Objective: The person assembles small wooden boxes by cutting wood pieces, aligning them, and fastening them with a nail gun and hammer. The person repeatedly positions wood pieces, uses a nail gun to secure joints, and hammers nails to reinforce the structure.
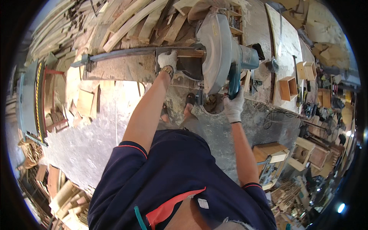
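A miter saw [217,53] with a large grey blade guard stands on the bench ahead of me. My right hand [233,108], in a white work glove, is closed around the saw's dark teal handle [234,81]. My left hand [167,60], gloved too, is closed on a short strip of wood [191,53] lying along the saw's fence. The strip's right end reaches the guard, which hides the blade and whatever lies beneath it. My left fingertips are partly hidden behind the glove.
A long metal rail [122,55] runs left from the saw. Wooden boards [134,23] are heaped behind it. To the right, small wooden boxes [287,88] sit on a worktable. Loose black cable [274,117] hangs there. A blue-grey machine table [28,101] stands far left.
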A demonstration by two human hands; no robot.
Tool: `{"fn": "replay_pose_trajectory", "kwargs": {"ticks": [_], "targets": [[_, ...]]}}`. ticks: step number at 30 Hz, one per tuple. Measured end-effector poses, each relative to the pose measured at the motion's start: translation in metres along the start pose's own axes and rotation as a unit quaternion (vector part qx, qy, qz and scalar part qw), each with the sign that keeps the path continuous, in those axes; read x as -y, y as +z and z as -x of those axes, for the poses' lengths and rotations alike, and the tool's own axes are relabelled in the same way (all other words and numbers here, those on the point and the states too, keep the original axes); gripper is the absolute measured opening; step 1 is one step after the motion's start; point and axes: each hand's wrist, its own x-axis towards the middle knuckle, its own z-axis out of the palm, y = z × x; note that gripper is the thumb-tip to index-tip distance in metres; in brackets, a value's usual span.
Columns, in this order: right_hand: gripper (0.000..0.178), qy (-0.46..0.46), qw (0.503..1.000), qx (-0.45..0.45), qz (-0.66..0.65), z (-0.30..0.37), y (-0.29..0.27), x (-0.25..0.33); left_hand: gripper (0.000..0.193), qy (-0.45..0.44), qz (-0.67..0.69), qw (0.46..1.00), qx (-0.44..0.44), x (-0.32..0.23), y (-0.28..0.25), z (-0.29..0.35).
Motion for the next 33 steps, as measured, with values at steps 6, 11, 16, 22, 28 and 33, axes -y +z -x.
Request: {"fn": "replay_pose_trajectory", "kwargs": {"ticks": [6, 11, 16, 22, 28, 33], "targets": [[0.033, -0.039, 0.994, 0.098, 0.035, -0.061, -0.109, 0.163, 0.043, -0.047, 0.03, 0.998, 0.018, 0.002, -0.011, -0.001], [0.033, -0.066, 0.984, 0.164, -0.02, -0.14, -0.15, 0.205, 0.059, 0.184, -0.412, 0.885, -0.117, -0.014, -0.002, 0.068], [0.03, 0.004, 0.849, 0.208, -0.486, -0.165, -0.132, 0.163, 0.062, 0.41, -0.546, 0.73, 0.005, -0.021, 0.009, 0.07], [0.032, -0.136, 0.981, 0.121, -0.06, -0.146, 0.063, 0.002, 0.047, 0.331, -0.606, 0.723, 0.019, -0.011, -0.007, 0.065], [0.051, -0.311, 0.938, 0.153, 0.025, -0.178, 0.151, -0.043, 0.041, 0.22, -0.516, 0.827, -0.04, 0.025, -0.027, 0.124], [0.051, -0.362, 0.868, 0.197, 0.276, -0.16, 0.141, -0.016, 0.04, 0.309, -0.439, 0.83, -0.149, 0.036, -0.022, 0.149]]}}
